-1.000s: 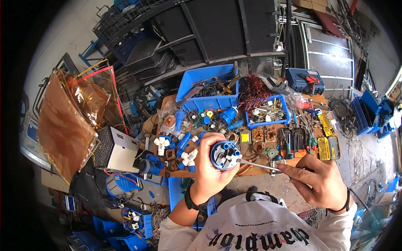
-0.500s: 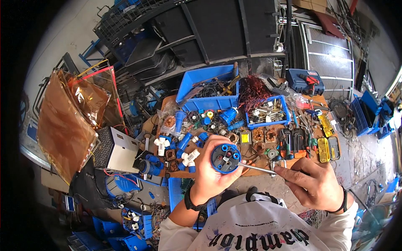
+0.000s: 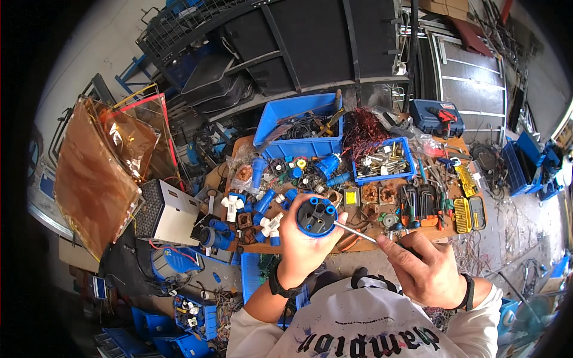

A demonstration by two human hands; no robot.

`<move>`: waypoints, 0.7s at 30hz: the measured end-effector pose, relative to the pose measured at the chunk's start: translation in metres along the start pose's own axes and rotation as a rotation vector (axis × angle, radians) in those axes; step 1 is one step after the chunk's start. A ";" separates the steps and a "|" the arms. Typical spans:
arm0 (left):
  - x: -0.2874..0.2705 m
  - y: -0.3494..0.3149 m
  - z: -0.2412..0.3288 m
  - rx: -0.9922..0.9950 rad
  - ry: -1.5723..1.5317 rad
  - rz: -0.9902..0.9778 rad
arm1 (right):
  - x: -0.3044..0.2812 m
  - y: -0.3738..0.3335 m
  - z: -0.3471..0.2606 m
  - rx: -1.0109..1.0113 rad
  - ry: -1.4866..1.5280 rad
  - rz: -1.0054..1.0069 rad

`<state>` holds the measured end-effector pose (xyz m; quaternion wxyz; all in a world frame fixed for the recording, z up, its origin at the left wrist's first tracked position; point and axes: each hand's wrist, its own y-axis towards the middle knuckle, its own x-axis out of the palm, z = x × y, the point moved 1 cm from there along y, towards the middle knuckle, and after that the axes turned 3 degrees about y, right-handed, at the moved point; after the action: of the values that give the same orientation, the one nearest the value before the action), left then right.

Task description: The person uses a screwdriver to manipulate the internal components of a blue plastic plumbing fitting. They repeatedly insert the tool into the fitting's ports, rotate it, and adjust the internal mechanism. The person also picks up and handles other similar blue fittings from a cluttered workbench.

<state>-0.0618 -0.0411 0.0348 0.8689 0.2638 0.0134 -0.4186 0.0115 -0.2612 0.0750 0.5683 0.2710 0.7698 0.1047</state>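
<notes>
Over the brown wooden workbench [image 3: 418,232]'s near edge: round blue-rimmed plastic part [image 3: 317,216], its black face upward, dotted with small blue circles.
Left hand [image 3: 300,252]: raised, fingers and thumb wrapped around the part's side.
Right hand [image 3: 419,262]: fingers curled closed, gripping a thin straight silvery metal tool [image 3: 360,233].
Tool tip: by the left thumb; contact unclear.
</notes>
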 end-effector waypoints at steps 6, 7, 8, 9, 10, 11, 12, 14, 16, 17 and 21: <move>0.005 0.002 -0.001 0.031 0.081 0.064 | 0.005 -0.002 -0.008 0.047 0.038 -0.004; 0.005 0.003 -0.002 0.030 0.099 0.072 | 0.007 -0.002 -0.008 0.060 0.032 -0.003; 0.005 0.002 -0.003 0.028 0.117 0.080 | 0.007 -0.002 -0.007 0.058 0.047 -0.009; 0.005 0.002 -0.004 0.026 0.135 0.088 | 0.006 0.000 -0.005 0.056 0.062 -0.015; 0.006 0.002 -0.006 0.012 0.107 0.065 | 0.006 0.001 -0.003 0.054 0.077 -0.020; 0.005 0.002 -0.007 -0.004 0.081 0.045 | 0.002 0.004 -0.002 0.051 0.087 -0.046; 0.005 0.001 -0.008 -0.019 0.056 0.026 | -0.005 0.007 -0.002 0.049 0.097 -0.072; 0.005 0.001 -0.009 -0.033 -0.006 0.028 | -0.011 0.010 -0.003 0.054 0.124 -0.097; 0.005 0.001 -0.007 -0.045 -0.017 0.040 | -0.012 0.013 -0.006 0.069 0.158 -0.095; 0.005 0.003 -0.004 -0.050 0.002 0.055 | -0.010 0.013 -0.005 0.091 0.198 -0.088; 0.010 0.000 -0.015 -0.052 -0.005 0.143 | 0.001 0.012 -0.001 0.186 0.400 -0.095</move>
<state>-0.0525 -0.0414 0.0196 0.9031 0.2404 0.0032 -0.3559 0.0142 -0.2507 0.0799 0.3813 0.2597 0.8854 0.0578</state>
